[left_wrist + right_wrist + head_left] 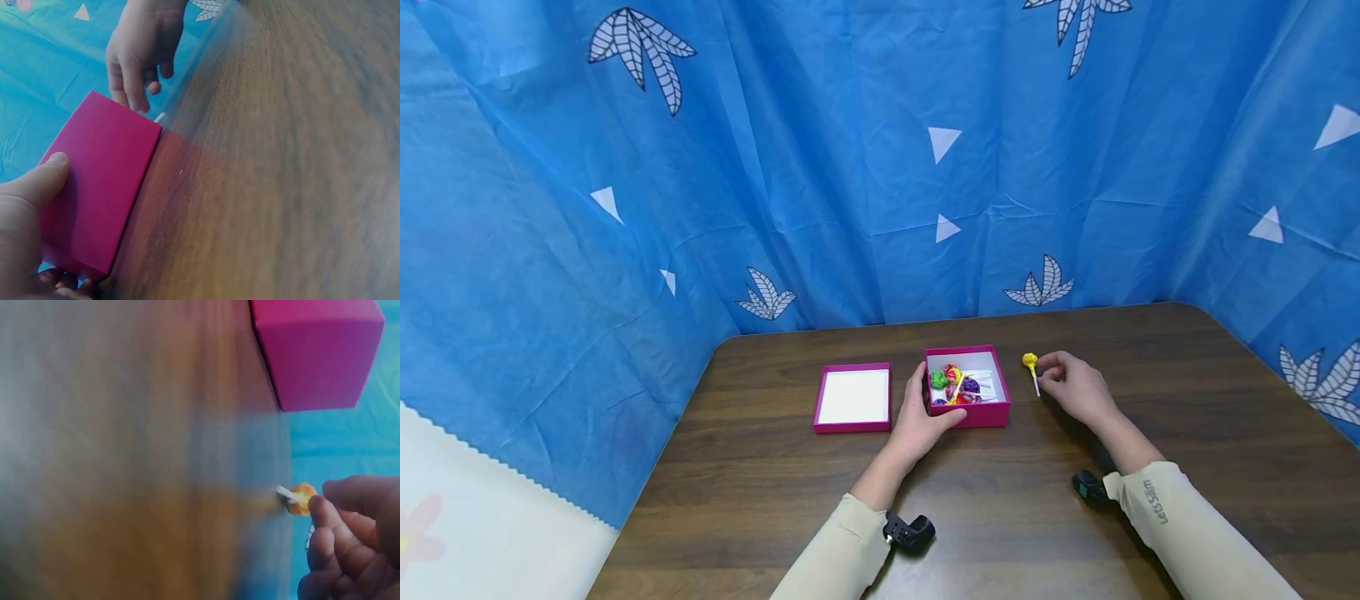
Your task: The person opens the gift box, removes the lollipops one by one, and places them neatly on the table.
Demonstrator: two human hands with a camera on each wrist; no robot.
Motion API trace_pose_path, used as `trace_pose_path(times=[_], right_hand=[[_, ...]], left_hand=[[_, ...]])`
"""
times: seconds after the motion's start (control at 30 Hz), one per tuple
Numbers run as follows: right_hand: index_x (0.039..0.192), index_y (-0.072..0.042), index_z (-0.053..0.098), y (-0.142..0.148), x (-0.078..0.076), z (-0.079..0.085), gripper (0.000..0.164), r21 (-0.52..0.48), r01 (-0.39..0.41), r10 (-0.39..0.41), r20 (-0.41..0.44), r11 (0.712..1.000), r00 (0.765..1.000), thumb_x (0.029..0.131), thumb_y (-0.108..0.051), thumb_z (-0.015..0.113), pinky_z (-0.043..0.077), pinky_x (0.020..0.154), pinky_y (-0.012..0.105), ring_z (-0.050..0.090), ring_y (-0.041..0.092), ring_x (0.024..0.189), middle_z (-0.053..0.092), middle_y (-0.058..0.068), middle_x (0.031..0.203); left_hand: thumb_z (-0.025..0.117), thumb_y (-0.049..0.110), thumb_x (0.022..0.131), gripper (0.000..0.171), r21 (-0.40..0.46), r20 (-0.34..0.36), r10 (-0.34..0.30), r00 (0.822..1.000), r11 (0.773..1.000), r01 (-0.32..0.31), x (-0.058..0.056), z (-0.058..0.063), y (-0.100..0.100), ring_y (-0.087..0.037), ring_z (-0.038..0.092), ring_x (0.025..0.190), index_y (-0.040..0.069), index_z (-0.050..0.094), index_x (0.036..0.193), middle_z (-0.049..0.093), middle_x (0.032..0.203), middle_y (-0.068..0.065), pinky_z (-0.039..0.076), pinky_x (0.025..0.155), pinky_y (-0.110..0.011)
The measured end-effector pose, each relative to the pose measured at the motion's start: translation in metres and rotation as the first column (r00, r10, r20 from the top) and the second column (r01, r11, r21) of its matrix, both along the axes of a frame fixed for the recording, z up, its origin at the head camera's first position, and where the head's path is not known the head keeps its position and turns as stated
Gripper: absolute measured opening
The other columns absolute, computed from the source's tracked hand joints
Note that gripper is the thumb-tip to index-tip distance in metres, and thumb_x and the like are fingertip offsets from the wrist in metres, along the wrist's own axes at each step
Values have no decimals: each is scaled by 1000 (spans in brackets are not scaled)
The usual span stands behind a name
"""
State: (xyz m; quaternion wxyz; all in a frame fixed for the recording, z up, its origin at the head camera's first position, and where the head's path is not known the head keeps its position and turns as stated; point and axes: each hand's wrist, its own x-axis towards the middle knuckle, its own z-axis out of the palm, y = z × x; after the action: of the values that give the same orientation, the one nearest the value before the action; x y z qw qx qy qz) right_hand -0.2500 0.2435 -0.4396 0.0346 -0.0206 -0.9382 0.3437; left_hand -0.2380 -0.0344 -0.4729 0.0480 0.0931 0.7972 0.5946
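Note:
A pink box with a white inside stands on the table and holds several wrapped lollipops in green, red, purple and yellow. My left hand grips its left side; in the left wrist view the thumb presses the front wall and the other fingers go round the side. To the right of the box lies a yellow lollipop, its white stick pointing toward me. Beside it, my right hand reaches in with loosely bent fingers, close to the lollipop without a visible grip on it.
A pink box lid lies inside-up on the brown wooden table, left of the box. Behind the table's far edge hangs a blue patterned curtain. A pale cloth shows at the lower left.

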Motion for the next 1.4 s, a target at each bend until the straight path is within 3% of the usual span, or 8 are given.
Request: trace_pose_path(times=[0.27,0.57,0.7,0.83,0.97,1.13,1.4], right_hand=[[124,-7,63,-4,0,18,28,-148,-62,50,-85,987,995,99,-20,63,52,74,20,55,27,97,65,18,114],[126,-19,67,-28,-12,48,31,-182,-280,260,-127,943,957,97,-28,66,56,81,36,59,27,100,66,11,126],[119,-20,71,-41,-18,56,26,-154,-382,369,-106,911,923,94,-25,70,55,78,36,56,27,98,67,10,121],[114,-22,75,-51,-20,60,24,-106,-470,463,-81,876,882,90,-18,74,55,83,33,56,27,109,69,7,121],[111,-21,77,-61,-23,62,24,-25,-545,542,-62,838,838,87,-14,76,55,88,40,55,26,114,71,3,118],[112,-21,77,-74,-27,57,27,31,-617,618,-6,786,787,85,-15,79,54,92,50,54,26,116,71,3,122],[108,-21,79,-84,-37,45,29,109,-706,710,5,699,704,80,-18,84,54,90,49,54,20,108,74,-5,112]], left_hand=[[79,38,84,101,-23,3,5,1000,1000,-5,0,1,0,-27,32,146,24,14,160,25,164,-4,33,119,-56],[79,37,84,102,-8,0,3,1000,1000,-3,-2,3,-3,-26,31,148,23,13,161,24,164,-4,29,122,-53],[79,38,85,101,-9,-6,-3,1000,1000,3,-2,3,-3,-27,30,148,22,13,161,23,165,-4,28,122,-54],[78,40,85,102,-14,-5,-12,1000,1000,12,-1,1,-2,-28,31,148,21,12,161,23,164,-5,29,122,-54],[78,39,86,101,-13,-7,-19,1000,1000,18,0,0,-2,-28,31,148,21,12,160,24,164,-6,30,122,-53],[77,40,86,101,-21,-16,-20,1000,1000,19,0,-1,-3,-27,32,148,21,12,161,24,164,-6,32,121,-51],[77,39,87,102,-21,-20,-27,999,999,27,1,1,-3,-26,32,148,19,10,161,23,164,-5,34,121,-48]])
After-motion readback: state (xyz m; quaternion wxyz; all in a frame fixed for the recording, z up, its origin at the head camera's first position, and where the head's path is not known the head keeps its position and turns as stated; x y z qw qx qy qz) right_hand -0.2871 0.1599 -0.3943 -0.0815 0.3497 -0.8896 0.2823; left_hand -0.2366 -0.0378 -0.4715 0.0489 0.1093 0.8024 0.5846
